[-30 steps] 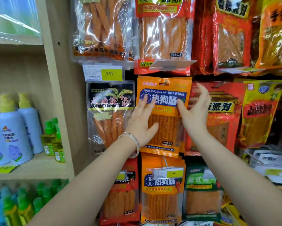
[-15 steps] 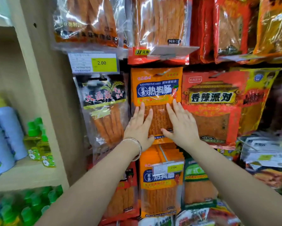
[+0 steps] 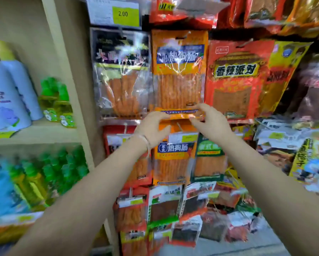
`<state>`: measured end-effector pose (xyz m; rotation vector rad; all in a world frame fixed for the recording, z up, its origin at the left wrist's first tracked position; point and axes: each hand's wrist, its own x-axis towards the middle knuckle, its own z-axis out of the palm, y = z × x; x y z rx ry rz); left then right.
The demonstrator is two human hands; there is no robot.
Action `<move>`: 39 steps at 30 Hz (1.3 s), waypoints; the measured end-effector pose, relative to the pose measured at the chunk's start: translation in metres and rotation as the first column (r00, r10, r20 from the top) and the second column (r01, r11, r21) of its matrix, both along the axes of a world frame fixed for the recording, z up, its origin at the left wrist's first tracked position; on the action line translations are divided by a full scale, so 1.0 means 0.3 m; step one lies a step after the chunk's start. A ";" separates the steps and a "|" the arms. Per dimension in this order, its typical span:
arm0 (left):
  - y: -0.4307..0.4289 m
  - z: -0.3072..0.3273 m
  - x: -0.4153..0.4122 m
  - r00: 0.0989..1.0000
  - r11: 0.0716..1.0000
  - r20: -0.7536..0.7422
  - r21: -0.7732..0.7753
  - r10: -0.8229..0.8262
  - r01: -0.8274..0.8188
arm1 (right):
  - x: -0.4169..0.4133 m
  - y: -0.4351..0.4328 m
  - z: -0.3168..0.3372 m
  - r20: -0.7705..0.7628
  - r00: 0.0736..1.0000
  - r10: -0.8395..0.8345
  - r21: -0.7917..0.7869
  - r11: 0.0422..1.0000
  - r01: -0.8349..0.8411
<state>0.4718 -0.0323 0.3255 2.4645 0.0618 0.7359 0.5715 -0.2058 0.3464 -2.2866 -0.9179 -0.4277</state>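
Your right fingers [image 3: 201,108] are curled, with the thumb under them, and they pinch the bottom seam of the orange packet [image 3: 179,85] near its right corner. Your left fingers [image 3: 155,117] curl against the same seam at the left corner, thumb apart below it; blur hides whether they truly grip it. Your right hand [image 3: 212,124] and left hand [image 3: 152,130] sit level and close together, palms facing the rack, both forearms reaching up from below. A thin bracelet [image 3: 145,143] circles the left wrist.

Above your fingers, the orange packet hangs flat from its top. Its clear window shows a row of long orange-red strips standing upright. Right under your hands hangs a second orange packet [image 3: 171,159] with the same kind of strips, a small price label across its top.

Left of your left fingers, a black-topped packet [image 3: 120,80] of thicker orange sticks touches the held packet's edge. Right of your right fingers, a red packet [image 3: 236,80] sits just beside it, and a green packet [image 3: 208,159] hangs below that hand. The packets crowd edge to edge, so the only free room is toward you.

Farther left of your fingers stands a wooden upright [image 3: 68,71]. Beyond it a shelf [image 3: 35,132] carries pale blue bottles [image 3: 7,100] and small green-capped bottles [image 3: 57,100]
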 end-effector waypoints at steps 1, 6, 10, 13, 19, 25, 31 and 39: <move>-0.015 -0.066 -0.060 1.000 0.998 0.019 -0.069 0.000 0.001 | -0.045 -0.020 -0.054 -0.088 0.996 0.032 0.052 0.998 -0.027; -0.131 -0.455 -0.459 0.955 0.900 -0.297 -0.415 0.003 -0.132 | -0.304 -0.113 -0.445 -0.497 0.861 0.103 0.109 0.992 -0.056; -0.223 -0.800 -0.845 0.769 0.723 -0.638 -0.548 -0.035 -0.421 | -0.592 -0.195 -0.821 -0.793 0.607 0.049 0.018 0.998 -0.056; -0.305 -0.998 -1.146 0.590 0.681 -0.806 -0.459 -0.049 -0.571 | -0.856 -0.255 -1.040 -0.904 0.424 -0.051 -0.092 0.993 -0.079; -0.391 -1.190 -1.634 0.332 0.440 -0.943 -0.297 0.002 -0.848 | -1.237 -0.360 -1.285 -0.909 0.263 -0.323 -0.415 0.760 -0.501; -0.265 -1.227 -1.825 0.266 0.296 -0.960 -0.232 0.082 -0.927 | -1.319 -0.185 -1.305 -0.894 0.374 -0.247 -0.446 0.565 -0.694; -0.006 -1.214 -1.914 0.308 0.192 -0.949 -0.291 0.064 -0.937 | -1.352 0.256 -1.252 -0.953 0.186 -0.238 -0.301 0.777 -0.553; 0.547 -1.130 -1.909 0.514 0.239 -0.857 -0.491 0.040 -0.838 | -1.502 0.802 -1.279 -0.971 0.138 -0.195 -0.239 0.810 -0.536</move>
